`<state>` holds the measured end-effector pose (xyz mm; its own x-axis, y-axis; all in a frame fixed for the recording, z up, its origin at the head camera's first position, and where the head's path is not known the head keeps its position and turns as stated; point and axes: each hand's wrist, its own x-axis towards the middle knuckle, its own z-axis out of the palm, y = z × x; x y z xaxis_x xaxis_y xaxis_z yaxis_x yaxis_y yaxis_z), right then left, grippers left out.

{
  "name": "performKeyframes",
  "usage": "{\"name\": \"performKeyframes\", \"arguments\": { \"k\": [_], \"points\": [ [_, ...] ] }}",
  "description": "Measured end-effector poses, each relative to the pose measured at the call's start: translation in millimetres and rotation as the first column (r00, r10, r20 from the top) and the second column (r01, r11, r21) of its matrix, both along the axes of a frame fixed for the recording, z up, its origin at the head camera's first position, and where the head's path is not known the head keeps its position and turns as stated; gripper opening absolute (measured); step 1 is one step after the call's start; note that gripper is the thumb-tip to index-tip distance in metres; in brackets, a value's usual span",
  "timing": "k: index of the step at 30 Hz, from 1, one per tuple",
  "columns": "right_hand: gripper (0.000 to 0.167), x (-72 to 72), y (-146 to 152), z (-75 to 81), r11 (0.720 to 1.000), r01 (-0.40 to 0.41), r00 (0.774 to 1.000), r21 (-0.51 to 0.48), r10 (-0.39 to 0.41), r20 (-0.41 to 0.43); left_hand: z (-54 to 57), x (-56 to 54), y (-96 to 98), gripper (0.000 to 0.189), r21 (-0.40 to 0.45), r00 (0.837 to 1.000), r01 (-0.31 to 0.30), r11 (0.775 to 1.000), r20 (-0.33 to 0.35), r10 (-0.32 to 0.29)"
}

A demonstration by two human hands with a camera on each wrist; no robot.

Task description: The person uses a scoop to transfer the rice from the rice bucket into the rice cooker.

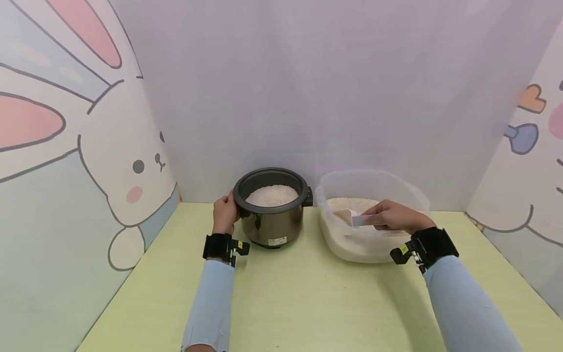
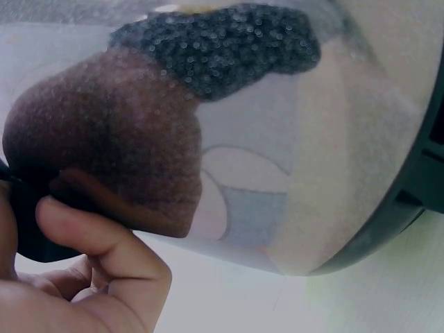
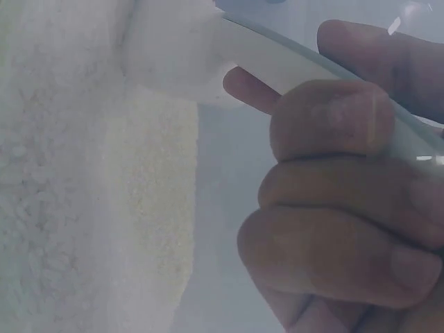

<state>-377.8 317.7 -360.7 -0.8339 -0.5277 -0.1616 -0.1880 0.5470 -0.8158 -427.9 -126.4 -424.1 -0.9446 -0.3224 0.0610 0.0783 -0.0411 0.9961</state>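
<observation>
On the left stands a dark rice cooker (image 1: 272, 227), lidless, with white rice (image 1: 273, 195) inside. My left hand (image 1: 225, 213) grips its side handle; in the left wrist view the curled fingers (image 2: 111, 243) hold the black handle (image 2: 38, 225) beside the shiny cooker wall (image 2: 326, 159). A clear plastic bin (image 1: 352, 249) with rice (image 1: 352, 203) in it sits to the right. Over that bin my right hand (image 1: 389, 215) holds a white scoop (image 1: 346, 215) by its handle (image 3: 277, 59). Through the bin's wall, the right wrist view shows the fingers curled round that handle.
Both vessels stand on a pale yellow-green table (image 1: 308, 303), near its back edge. A plain lilac curtain (image 1: 286, 98) hangs behind them. Printed panels with a cartoon rabbit (image 1: 119, 181) flank the table. The cooker's other handle (image 1: 308, 196) lies close to the bin.
</observation>
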Motion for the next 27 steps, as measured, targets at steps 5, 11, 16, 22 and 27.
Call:
{"name": "performKeyframes", "arguments": {
  "k": [5, 11, 16, 22, 27],
  "points": [
    [0.038, -2.3, 3, -0.2, 1.0, -0.005, 1.0, -0.012, 0.005, 0.015, -0.1, -0.7, -0.1, 0.042, 0.005, 1.0, -0.001, 1.0, 0.0, 0.001],
    [0.044, -4.1, 6, 1.1, 0.999, 0.012, 0.998, -0.053, -0.009, 0.062, -0.2, -0.1, 0.6, 0.043, 0.005, 1.0, 0.002, 1.0, -0.009, -0.002],
    [0.045, -5.7, 10, 2.4, 0.99, 0.047, 0.993, -0.133, -0.032, 0.116, 0.0, 2.0, 1.4, 0.043, -0.006, 1.0, 0.006, 1.0, -0.019, -0.006],
    [0.036, -8.0, 17, 0.7, 0.969, 0.055, 0.99, -0.241, -0.022, 0.14, 0.4, 2.1, 0.7, 0.044, -0.016, 1.0, 0.011, 1.0, -0.013, -0.011],
    [0.044, -8.0, 19, 0.5, 0.96, 0.059, 0.991, -0.274, -0.024, 0.132, 0.3, 1.9, 1.0, 0.043, -0.018, 1.0, 0.004, 1.0, -0.013, -0.004]
  ]
}}
